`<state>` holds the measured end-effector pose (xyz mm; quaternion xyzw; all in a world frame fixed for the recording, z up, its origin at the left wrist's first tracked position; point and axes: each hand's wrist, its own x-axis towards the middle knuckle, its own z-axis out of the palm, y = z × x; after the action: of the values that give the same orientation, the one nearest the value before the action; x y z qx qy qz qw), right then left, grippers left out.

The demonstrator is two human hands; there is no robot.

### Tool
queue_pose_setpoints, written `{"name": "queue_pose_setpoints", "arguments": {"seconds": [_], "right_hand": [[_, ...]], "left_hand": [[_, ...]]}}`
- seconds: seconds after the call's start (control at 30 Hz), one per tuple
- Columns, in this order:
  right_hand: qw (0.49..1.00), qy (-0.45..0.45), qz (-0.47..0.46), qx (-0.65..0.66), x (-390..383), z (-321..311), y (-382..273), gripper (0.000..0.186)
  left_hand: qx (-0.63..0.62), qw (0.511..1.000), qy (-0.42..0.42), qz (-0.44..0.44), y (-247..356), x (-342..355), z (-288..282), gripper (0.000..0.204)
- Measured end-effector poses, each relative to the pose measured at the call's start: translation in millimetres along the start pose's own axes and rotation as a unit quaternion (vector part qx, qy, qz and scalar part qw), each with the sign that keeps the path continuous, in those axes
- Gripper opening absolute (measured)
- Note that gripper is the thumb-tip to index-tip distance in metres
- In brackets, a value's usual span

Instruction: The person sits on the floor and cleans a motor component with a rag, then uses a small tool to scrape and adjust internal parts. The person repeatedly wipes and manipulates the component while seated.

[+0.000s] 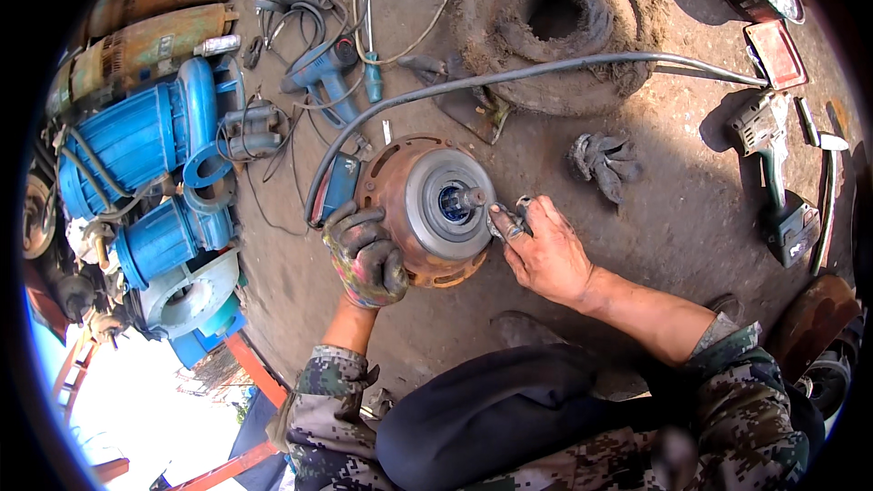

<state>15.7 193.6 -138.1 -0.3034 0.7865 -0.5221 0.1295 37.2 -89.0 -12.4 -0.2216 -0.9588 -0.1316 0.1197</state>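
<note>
A rusty brown electric motor (420, 250) lies on the ground in front of me, its round grey end face and shaft (470, 199) turned up toward me. On its left side sits a blue terminal box (340, 184) with a thick black cable (491, 78) running off it. My left hand (366, 253), in a stained work glove, has its fingers curled against the motor's left side, just below the box. Bare and closed, my right hand (548, 253) pinches a small dark thing at the right rim of the end face; its kind is mostly hidden by the fingers.
Blue pumps (127, 150) line the left side. Beyond the motor lie a blue heat gun (329, 82), a screwdriver (373, 82) and a dirt-caked pump casing (555, 64). A crumpled grey glove (604, 164) and a cordless power tool (771, 159) are at right.
</note>
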Motion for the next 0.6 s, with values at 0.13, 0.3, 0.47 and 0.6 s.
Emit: {"name": "queue_pose_setpoints", "arguments": {"seconds": [0.13,0.3,0.47,0.6], "right_hand": [[0.999,0.022,0.040,0.021,13.2,2.4,4.4,0.050],[0.996,0.045,0.018,0.073,-2.4,-0.1,-12.7,0.047],[0.997,0.056,0.034,0.051,8.0,2.7,-5.4,0.046],[0.994,0.054,0.046,0.080,0.3,1.0,-12.4,0.045]], "left_hand": [[0.005,1.000,-0.009,0.009,1.9,4.8,1.1,0.022],[0.004,1.000,-0.001,0.002,0.5,-0.6,-0.8,0.021],[0.005,1.000,0.003,0.003,-3.2,-4.6,0.4,0.021],[-0.002,1.000,0.013,-0.002,-1.4,-5.1,2.1,0.021]]}}
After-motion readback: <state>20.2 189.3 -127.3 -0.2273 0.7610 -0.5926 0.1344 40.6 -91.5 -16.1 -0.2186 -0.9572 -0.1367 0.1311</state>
